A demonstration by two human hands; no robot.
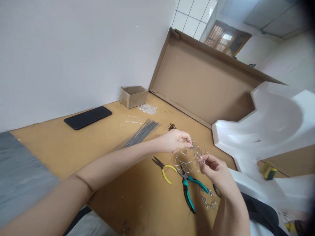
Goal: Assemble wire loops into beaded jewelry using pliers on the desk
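Observation:
My left hand (177, 141) pinches one end of a short thin wire (197, 152), with a small dark bit at its fingertips. The other end is between the thumb and finger of my right hand (213, 167). Just below and behind the fingers lies a loose heap of curved silver wire pieces (183, 164). Teal-handled pliers (188, 186) rest with their jaws against that heap. To their left are yellow-handled needle-nose pliers (164, 168), handles apart. Small shiny looped pieces (208, 204) lie by my right wrist.
Beyond my left forearm is a bundle of straight grey wires (141, 133). Farther back are a pile of clear small pieces (148, 108), a small cardboard box (134, 96) and a flat black object (88, 118). Dark rings (171, 126) lie near my left hand. A large cardboard panel (197, 75) and white moulded foam (228, 134) border the right.

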